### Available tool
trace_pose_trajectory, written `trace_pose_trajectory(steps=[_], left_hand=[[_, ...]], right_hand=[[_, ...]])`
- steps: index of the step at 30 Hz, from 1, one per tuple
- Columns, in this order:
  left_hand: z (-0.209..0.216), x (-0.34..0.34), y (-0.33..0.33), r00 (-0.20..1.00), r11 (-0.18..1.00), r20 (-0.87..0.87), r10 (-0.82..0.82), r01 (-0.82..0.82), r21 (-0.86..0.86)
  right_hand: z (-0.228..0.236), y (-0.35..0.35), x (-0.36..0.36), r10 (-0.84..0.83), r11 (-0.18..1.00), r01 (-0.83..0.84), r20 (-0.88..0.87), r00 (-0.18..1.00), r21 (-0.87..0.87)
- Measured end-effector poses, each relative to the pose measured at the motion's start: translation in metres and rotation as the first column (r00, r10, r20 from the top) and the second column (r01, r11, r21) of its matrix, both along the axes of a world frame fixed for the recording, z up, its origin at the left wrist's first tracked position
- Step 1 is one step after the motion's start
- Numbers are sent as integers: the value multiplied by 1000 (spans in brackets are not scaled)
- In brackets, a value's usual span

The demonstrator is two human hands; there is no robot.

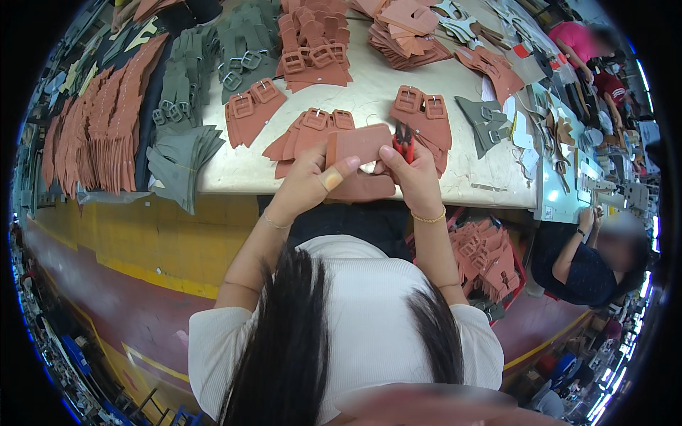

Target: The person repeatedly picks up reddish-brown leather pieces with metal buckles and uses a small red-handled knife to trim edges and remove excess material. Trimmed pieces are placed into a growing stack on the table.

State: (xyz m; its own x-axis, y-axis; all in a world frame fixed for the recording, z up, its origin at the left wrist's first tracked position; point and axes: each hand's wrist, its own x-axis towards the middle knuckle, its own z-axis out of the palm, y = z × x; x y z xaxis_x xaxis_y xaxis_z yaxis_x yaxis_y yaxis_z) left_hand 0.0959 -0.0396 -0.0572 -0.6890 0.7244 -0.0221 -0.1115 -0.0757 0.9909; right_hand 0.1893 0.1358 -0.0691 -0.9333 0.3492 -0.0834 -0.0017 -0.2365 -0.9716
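Observation:
Above the table's near edge, a terracotta leather piece (361, 144) is held between my two hands. My left hand (307, 181) grips its left side with the thumb on top; a tan bandage or tape wraps that thumb. My right hand (419, 177) pinches the right edge and also holds small red-handled nippers (405, 142), their dark jaws pointing away from me. Another terracotta flap (364, 188) shows below the hands; whether it joins the held piece I cannot tell. Just beyond lie terracotta buckled pieces (312, 131), with more buckled pieces (423, 113) behind my right hand.
Stacks of terracotta pieces (106, 121) and green buckled straps (181, 99) fill the table's left. More terracotta stacks (312, 50) stand at the back. Green pieces (483, 124) lie right. A red crate of buckled pieces (483, 259) is below; a co-worker (586, 263) sits beyond.

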Motion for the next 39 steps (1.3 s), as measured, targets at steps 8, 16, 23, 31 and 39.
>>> trace_pose_trajectory(steps=[8, 16, 23, 31, 39], left_hand=[[28, -21, -8, 768, 938, 602, -219, 335, -85], [37, -41, -9, 718, 819, 612, -331, 541, -191], [30, -44, -10, 682, 860, 682, -265, 487, -153], [29, -52, -2, 633, 879, 725, -271, 471, -82], [40, -51, 4, 779, 895, 556, -290, 426, -130]], right_hand=[[36, 44, 10, 274, 867, -217, -66, 959, 448], [63, 52, -13, 655, 609, -598, 96, 750, 521], [63, 56, -26, 718, 530, -613, 74, 692, 586], [59, 69, -38, 697, 508, -546, 54, 715, 666], [58, 73, -48, 746, 484, -616, 74, 661, 622]])
